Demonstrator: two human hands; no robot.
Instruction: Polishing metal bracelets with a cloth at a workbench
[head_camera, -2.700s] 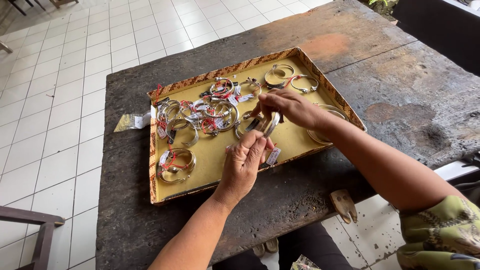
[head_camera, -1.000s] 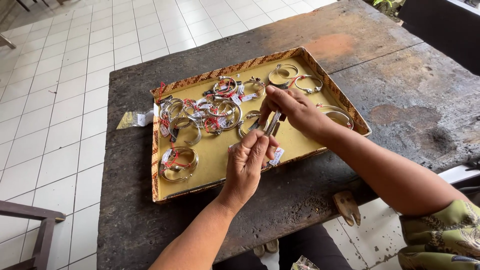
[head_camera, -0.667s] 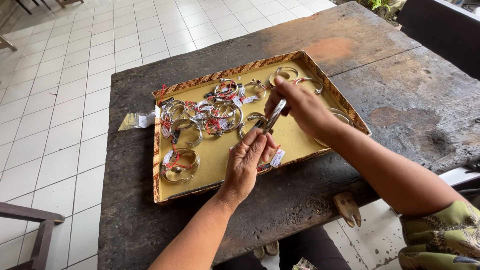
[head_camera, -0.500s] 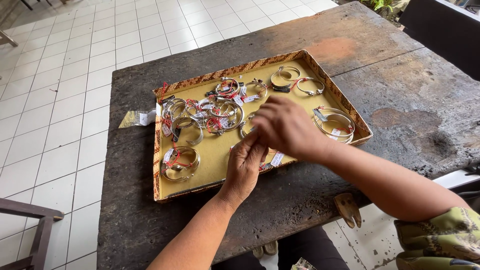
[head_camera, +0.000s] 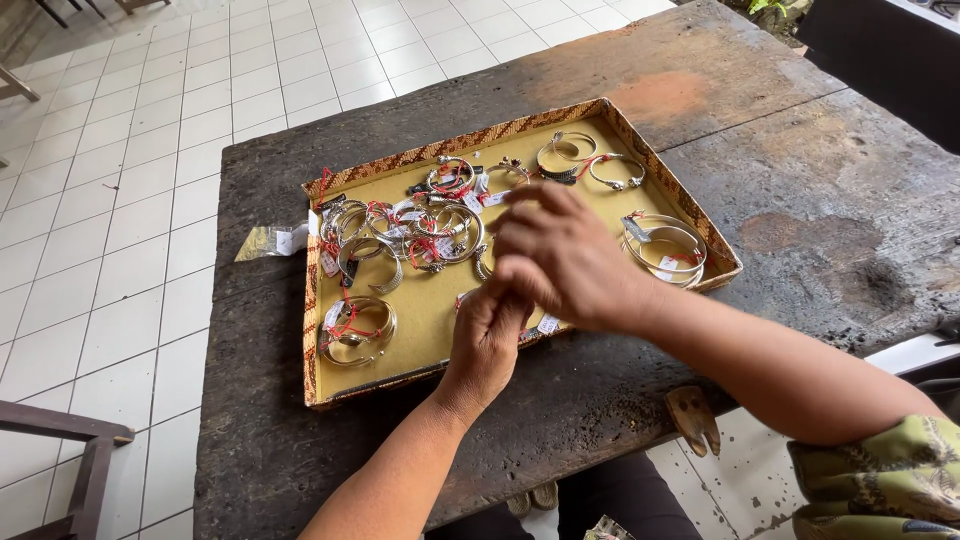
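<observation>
Both hands met over the tray (head_camera: 322, 345) of bangles.
My right hand (head_camera: 560, 258) covered my left hand (head_camera: 487, 335); fingers curled, their hold hidden; bangles (head_camera: 430, 225) lay grouped nearby.

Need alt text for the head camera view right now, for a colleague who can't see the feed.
Two bare hands meet over a shallow yellow-lined tray of silver bangles with red strings and small tags: the right hand covers the fingers of the left hand, hiding whatever they hold. The tray sits on a dark, worn wooden table beside a white tiled floor.
</observation>
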